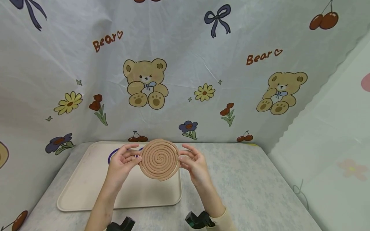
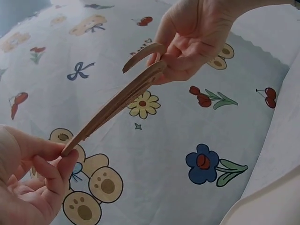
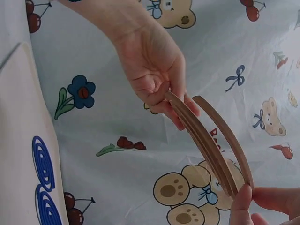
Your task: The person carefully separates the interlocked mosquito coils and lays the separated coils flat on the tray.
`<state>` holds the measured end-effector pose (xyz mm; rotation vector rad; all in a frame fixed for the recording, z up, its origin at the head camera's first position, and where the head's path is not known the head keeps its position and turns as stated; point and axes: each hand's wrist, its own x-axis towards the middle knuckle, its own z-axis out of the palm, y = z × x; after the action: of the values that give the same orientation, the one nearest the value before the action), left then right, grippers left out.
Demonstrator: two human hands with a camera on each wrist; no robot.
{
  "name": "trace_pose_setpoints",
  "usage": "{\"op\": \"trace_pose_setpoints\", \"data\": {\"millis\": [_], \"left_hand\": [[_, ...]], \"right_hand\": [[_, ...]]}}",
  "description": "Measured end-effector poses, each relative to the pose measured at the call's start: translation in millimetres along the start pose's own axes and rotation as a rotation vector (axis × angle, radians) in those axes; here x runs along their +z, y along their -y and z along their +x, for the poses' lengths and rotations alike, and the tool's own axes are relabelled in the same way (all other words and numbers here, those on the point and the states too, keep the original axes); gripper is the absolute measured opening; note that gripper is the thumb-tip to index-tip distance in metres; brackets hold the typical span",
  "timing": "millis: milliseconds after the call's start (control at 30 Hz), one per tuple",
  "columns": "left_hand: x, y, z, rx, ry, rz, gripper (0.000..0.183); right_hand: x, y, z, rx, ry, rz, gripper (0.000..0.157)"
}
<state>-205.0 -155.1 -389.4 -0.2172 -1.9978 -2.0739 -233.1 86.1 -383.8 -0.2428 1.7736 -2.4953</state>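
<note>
Both hands hold up a flat brown mosquito coil point(image 1: 160, 159), wound in a tight spiral, with its face toward the head camera. My left hand point(image 1: 123, 162) pinches its left edge between thumb and fingers; my right hand point(image 1: 194, 162) pinches the right edge. From the left wrist view the coil point(image 2: 115, 105) appears nearly edge-on, and one curved strip stands apart from the rest close to the right hand point(image 2: 194, 44). The same split between the strips shows in the right wrist view, where the coil point(image 3: 201, 136) spans between both hands.
A cream tray point(image 1: 83, 179) lies on the grey table point(image 1: 231, 186), behind and below the left hand. Blue spirals point(image 3: 43, 164) show on the tray, partly hidden in the head view by the left hand and the coil. A printed bear cloth point(image 1: 185, 48) hangs behind the table.
</note>
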Motion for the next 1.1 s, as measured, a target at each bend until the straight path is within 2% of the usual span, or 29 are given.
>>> {"op": "trace_pose_setpoints", "data": {"millis": [167, 300, 400, 533, 633, 833, 1100], "left_hand": [[8.3, -5.2, -3.2, 0.002, -0.092, -0.004, 0.04], [12.2, -10.0, -5.8, -0.013, -0.145, 0.038, 0.038], [8.9, -9.7, -5.7, -0.031, -0.108, -0.017, 0.037], [1.4, -5.2, -3.9, -0.06, 0.006, -0.22, 0.034], [-0.3, -3.0, -3.5, -0.074, 0.066, -0.313, 0.033], [-0.8, -1.1, -2.2, -0.126, 0.144, -0.308, 0.032], [-0.2, 1.7, -0.6, -0.131, 0.173, -0.279, 0.032]], "right_hand": [[3.2, -2.1, -6.9, -0.156, -0.009, -0.065, 0.047], [4.7, -1.8, -10.4, -0.226, 0.003, -0.08, 0.048], [4.4, -2.2, -9.5, -0.24, 0.012, -0.073, 0.047], [2.4, -1.7, -6.9, -0.238, 0.049, -0.025, 0.046], [0.9, 0.9, -6.2, -0.216, 0.088, 0.024, 0.045], [-1.1, 4.8, -4.2, -0.154, 0.096, 0.089, 0.044], [-2.4, 4.3, -0.9, -0.06, 0.058, 0.163, 0.042]]}}
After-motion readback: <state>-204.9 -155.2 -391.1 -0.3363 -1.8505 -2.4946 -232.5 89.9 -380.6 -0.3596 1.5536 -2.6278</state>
